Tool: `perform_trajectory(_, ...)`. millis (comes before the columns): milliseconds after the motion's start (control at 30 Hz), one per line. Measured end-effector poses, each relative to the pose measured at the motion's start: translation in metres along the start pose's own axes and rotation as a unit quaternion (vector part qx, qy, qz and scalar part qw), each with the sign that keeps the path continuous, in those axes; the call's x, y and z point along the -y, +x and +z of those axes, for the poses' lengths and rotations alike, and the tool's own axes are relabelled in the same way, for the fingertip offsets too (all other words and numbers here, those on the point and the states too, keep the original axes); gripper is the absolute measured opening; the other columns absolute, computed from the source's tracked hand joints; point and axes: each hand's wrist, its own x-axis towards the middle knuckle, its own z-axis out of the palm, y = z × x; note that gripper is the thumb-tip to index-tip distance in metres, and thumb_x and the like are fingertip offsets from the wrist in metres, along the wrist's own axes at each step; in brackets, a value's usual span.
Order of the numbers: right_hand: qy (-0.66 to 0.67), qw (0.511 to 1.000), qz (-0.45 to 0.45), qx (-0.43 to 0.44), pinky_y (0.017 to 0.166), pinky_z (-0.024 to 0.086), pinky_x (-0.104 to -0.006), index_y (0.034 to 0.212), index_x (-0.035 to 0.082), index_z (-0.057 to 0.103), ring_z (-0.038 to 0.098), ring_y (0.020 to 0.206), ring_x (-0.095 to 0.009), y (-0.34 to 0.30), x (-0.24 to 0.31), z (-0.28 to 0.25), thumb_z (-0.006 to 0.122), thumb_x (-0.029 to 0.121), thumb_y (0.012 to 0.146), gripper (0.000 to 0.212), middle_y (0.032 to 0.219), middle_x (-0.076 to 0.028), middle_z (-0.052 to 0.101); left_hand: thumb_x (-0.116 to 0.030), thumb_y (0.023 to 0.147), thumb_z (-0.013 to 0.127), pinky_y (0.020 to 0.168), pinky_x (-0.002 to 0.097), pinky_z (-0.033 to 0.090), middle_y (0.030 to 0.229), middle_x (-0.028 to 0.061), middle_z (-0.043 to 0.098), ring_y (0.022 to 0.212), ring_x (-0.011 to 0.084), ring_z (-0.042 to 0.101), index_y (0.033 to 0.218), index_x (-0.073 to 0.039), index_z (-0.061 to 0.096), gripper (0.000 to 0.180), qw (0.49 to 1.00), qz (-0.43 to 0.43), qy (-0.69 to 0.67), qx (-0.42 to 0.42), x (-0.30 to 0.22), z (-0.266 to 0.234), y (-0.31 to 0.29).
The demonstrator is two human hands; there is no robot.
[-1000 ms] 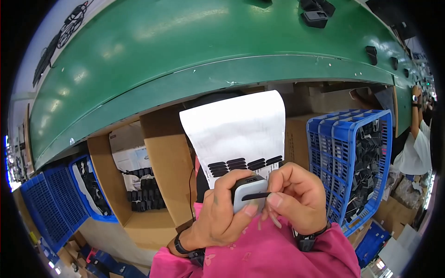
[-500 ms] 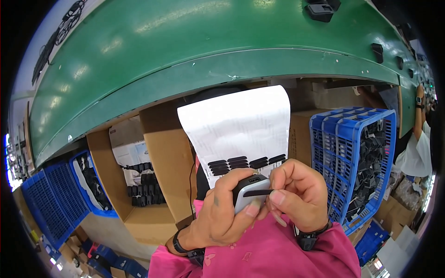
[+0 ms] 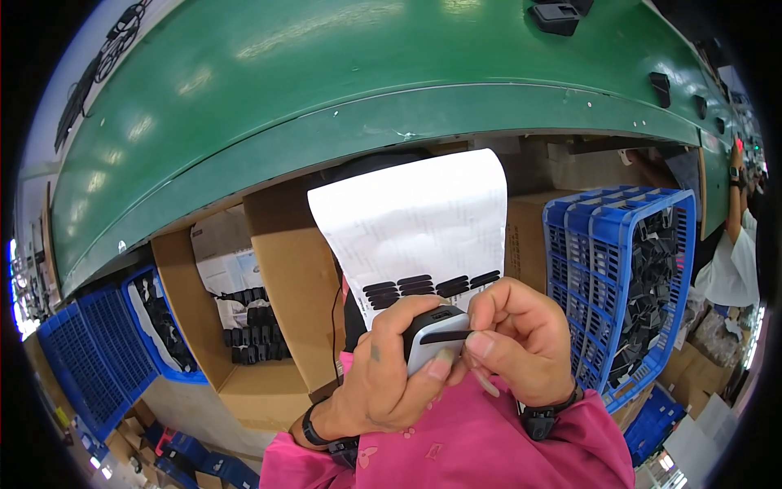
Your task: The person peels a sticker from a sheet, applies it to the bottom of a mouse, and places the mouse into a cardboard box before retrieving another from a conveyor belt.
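My left hand (image 3: 376,368) is wrapped round a small device (image 3: 425,355) with a light grey face and black sides. An opening like a port shows on its top end. Against the grey face lies a slim black strip (image 3: 444,336), its right end pinched between thumb and finger of my right hand (image 3: 528,349). A pale sliver (image 3: 484,383) pokes out below my right fingers; what it is I cannot tell. Just beyond my hands, a white sheet (image 3: 411,213) carries rows of black rounded strips (image 3: 415,285) on its near part.
A green worktable (image 3: 269,90) spans the far side, with black parts (image 3: 555,18) on it. To the right stands a blue crate (image 3: 582,277) full of black pieces. At left are an open cardboard box (image 3: 285,285) holding black items and blue baskets (image 3: 96,350). Another person's arm (image 3: 735,204) shows far right.
Both hands, with the device and strip, have shifted slightly left. The strip's pinched right end has moved a little closer to the device.
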Motion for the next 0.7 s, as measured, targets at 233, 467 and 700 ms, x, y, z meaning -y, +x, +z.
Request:
perform_trajectory(233, 0.010, 1.000, -0.002, 0.002, 0.067, 0.053, -0.0231, 0.099, -0.002, 0.047, 0.054, 0.067, -0.004, 0.0006, -0.0023, -0.0003, 0.055, 0.001, 0.091, 0.011, 0.084, -0.004, 0.057, -0.002, 0.083, 0.056, 0.073, 0.0380, 0.053, 0.111, 0.0273, 0.054, 0.086, 0.0337, 0.064, 0.123, 0.015, 0.037, 0.048, 1.000, -0.003, -0.007, -0.002, 0.0014, -0.0008, -0.0004)
perform_trajectory(467, 0.004, 1.000, -0.001, 0.000, 0.066, 0.053, -0.0233, 0.099, -0.002, 0.047, 0.054, 0.065, -0.004, 0.0011, -0.0032, -0.0004, 0.055, 0.001, 0.091, 0.011, 0.082, -0.004, 0.057, -0.003, 0.084, 0.057, 0.073, 0.0378, 0.053, 0.111, 0.0272, 0.054, 0.086, 0.0336, 0.064, 0.123, 0.015, 0.038, 0.047, 1.000, -0.009, 0.005, -0.001, 0.0017, -0.0009, -0.0016)
perform_trajectory(700, -0.002, 1.000, 0.004, -0.013, 0.066, 0.052, -0.0216, 0.100, -0.002, 0.048, 0.056, 0.069, -0.005, 0.0014, -0.0045, 0.0005, 0.056, 0.002, 0.091, 0.012, 0.084, -0.004, 0.057, -0.006, 0.084, 0.058, 0.071, 0.0374, 0.052, 0.111, 0.0259, 0.054, 0.083, 0.0318, 0.064, 0.123, 0.014, 0.039, 0.048, 1.000, -0.015, 0.020, -0.008, 0.0027, 0.0004, -0.0039)
